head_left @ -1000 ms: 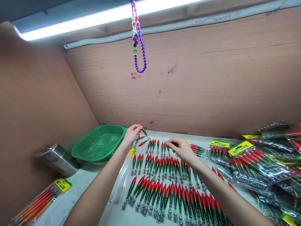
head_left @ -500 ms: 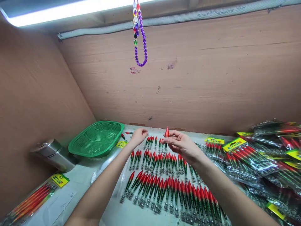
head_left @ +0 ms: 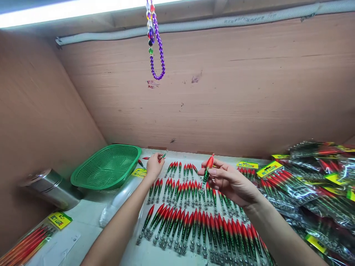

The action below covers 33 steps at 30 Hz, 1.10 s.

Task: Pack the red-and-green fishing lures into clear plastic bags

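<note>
My right hand [head_left: 226,177] pinches a red-and-green squid jig [head_left: 207,170] between thumb and fingers, tilted with its red end up and its hook crown down. It hangs above the rows of jigs on the table. Farther left, my left hand [head_left: 155,165] is closed on another squid jig [head_left: 163,156], whose green hook end sticks out past the fingers, pointing up; most of it is hidden. Below both hands, many like jigs [head_left: 191,229] lie side by side in rows, red ends away from me.
A green plastic basket [head_left: 74,180] and a metal flask [head_left: 52,188] stand on the left. Orange packaged lures [head_left: 30,242] lie at front left, clear plastic bags [head_left: 111,212] beside my left forearm. Bagged lures [head_left: 294,188] pile up on the right. A bead string [head_left: 163,59] hangs overhead.
My right hand has moved slightly right and turned its jig, so more of the green body shows. In my left hand, a jig's hook end has come into sight. The view has shifted slightly.
</note>
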Available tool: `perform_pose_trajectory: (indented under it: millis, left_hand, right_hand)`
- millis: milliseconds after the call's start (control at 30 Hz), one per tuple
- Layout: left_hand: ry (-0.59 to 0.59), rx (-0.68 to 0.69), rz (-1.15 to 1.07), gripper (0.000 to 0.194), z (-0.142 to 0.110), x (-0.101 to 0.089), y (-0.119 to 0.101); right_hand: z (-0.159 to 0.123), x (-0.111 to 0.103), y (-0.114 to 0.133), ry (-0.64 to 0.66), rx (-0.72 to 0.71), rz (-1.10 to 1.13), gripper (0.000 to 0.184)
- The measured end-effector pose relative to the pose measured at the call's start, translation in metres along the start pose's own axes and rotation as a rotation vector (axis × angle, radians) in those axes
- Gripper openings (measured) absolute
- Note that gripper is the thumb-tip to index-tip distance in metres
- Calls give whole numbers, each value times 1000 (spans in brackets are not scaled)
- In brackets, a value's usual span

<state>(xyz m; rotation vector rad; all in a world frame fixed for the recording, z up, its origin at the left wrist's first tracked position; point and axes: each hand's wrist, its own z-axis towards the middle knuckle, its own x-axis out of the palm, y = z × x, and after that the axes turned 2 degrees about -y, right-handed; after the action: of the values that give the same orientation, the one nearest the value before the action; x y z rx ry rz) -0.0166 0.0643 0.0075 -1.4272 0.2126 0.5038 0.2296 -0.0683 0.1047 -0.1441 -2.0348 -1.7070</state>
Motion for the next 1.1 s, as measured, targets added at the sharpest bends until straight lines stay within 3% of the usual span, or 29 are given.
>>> perform_pose_trajectory:
  millis: [100, 267, 400, 800, 867, 967, 1033, 1100]
  left_hand:
    - [21, -45, -249, 30, -16, -6, -14]
    - [200, -126, -649, 35, -69, -19, -46]
    - [319, -196, -839, 42, -104, -27, -68]
    - [477, -306, -1011, 33, -127, -31, -83]
    - [517, -376, -1065, 32, -140, -29, -87]
    - [518, -524, -1191, 28, -170, -24, -92]
    - [503, -607, -1257, 25, -195, -18, -92]
    - [487, -679, -1299, 25, -221, -10, -90]
  right_hand:
    - [-7, -5, 0, -40, -4, 28, 33]
    - [-22, -16, -3, -108, -5, 59, 33]
    - [-31, -21, -8, -158, -8, 76, 33]
    - [-33, -16, -18, -187, -46, -63, 35]
    - [-37, -12, -22, -239, -193, -185, 28]
    - [-52, -6, -36, -351, -648, -557, 19]
    - [-69, -3, -50, -315, -972, -899, 39]
    - [-88, 0, -66, -206, -1182, -1220, 53]
